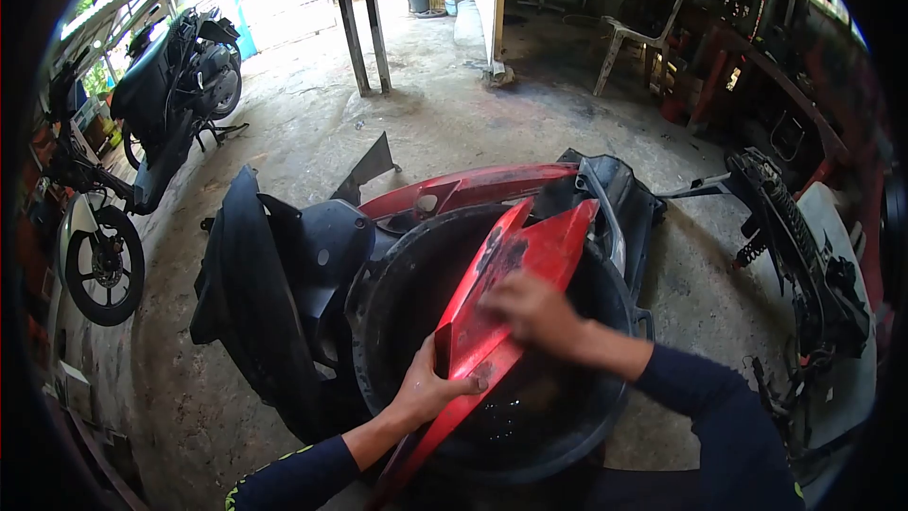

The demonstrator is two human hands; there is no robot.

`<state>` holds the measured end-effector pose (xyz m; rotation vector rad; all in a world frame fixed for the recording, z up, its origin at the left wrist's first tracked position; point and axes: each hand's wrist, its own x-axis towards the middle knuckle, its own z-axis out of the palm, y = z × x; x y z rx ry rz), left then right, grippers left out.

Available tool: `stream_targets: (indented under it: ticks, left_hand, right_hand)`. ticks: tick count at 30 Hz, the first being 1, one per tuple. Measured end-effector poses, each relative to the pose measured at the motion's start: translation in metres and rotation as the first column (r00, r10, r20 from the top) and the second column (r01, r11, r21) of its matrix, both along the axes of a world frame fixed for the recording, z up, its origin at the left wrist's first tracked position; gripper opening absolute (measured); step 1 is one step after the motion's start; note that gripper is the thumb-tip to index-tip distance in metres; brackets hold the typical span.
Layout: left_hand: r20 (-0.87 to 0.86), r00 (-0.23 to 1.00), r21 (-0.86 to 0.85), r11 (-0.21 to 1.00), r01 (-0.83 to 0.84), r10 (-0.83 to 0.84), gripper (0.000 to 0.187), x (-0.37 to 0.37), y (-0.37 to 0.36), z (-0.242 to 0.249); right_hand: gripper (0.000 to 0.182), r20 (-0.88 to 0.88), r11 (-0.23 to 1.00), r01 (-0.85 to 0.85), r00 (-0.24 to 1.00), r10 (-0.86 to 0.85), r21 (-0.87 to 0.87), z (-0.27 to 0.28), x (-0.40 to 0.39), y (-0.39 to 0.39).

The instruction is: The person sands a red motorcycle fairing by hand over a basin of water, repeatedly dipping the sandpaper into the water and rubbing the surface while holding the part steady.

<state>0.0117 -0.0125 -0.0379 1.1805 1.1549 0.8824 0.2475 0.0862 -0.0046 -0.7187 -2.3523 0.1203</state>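
Observation:
A red motorcycle body panel [558,244] with dark scuffed patches lies tilted across a large round black tub [364,350]. My left hand [430,386] grips the panel's lower part, thumb on the face and fingers round the left edge. On the panel's middle rests my right hand [537,314], curled and blurred by motion. Whatever is under its fingers, if anything, is hidden. Water with a few bubbles [501,421] shows low inside the tub.
Black plastic fairings [248,274] lie left of the tub, and another red panel [463,185] behind it. A motorcycle [175,85] stands at the left. To the right are a frame part with a spring [757,203] and a pale chair [648,33]. A metal post [359,28] rises behind.

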Motion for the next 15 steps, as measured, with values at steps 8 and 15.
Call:
stream_targets:
  ticks: [8, 15]
  left_hand:
    - [0.003, 1.000, 0.006, 1.000, -0.013, 0.013, 0.099, 0.001, 0.006, 0.006]
    - [-0.033, 0.999, -0.008, 1.000, 0.006, -0.007, 0.099, 0.000, 0.008, 0.014]
  right_hand:
    - [0.043, 0.091, 0.998, 0.021, 0.996, -0.027, 0.064, -0.001, -0.013, -0.013]
    - [0.036, 0.099, 0.995, -0.005, 0.995, -0.004, 0.100, -0.009, -0.021, -0.029]
